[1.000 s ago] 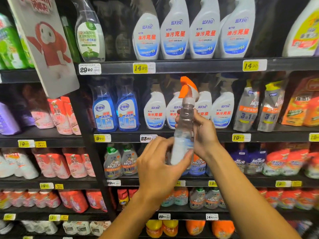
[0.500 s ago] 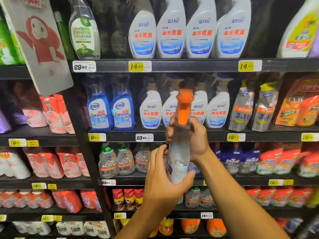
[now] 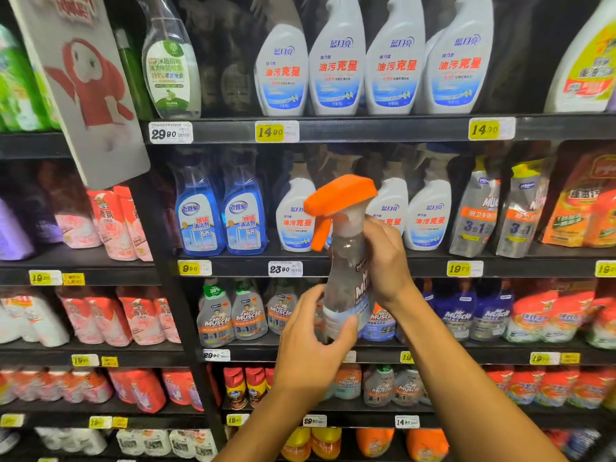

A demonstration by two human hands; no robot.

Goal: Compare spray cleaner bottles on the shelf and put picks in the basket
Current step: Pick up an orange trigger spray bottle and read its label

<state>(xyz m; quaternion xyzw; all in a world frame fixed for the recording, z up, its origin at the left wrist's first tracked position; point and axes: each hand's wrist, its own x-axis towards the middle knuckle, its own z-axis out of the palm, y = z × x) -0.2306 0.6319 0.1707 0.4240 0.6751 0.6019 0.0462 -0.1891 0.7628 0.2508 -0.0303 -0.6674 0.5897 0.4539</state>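
Note:
I hold a clear spray bottle (image 3: 346, 275) with an orange trigger head upright in front of the shelves. My left hand (image 3: 310, 348) grips its lower body, thumb across the front. My right hand (image 3: 388, 261) is wrapped round its neck and upper body from the right. The orange nozzle points left and the label faces right, partly readable. White spray cleaners (image 3: 336, 61) line the top shelf, and similar white ones (image 3: 295, 215) stand on the shelf behind the held bottle. No basket is in view.
Two blue glass-cleaner bottles (image 3: 221, 211) stand left of the white ones. Grey refill pouches (image 3: 473, 211) hang to the right. More spray bottles (image 3: 233, 311) fill the lower shelf. A tilted cardboard sign (image 3: 83, 85) juts out at upper left. Price tags (image 3: 270, 131) line the shelf edges.
The bottle has been rotated in my hands: the orange trigger head, facing me half a second ago, now points left. Both hands kept their hold and sit slightly lower in view.

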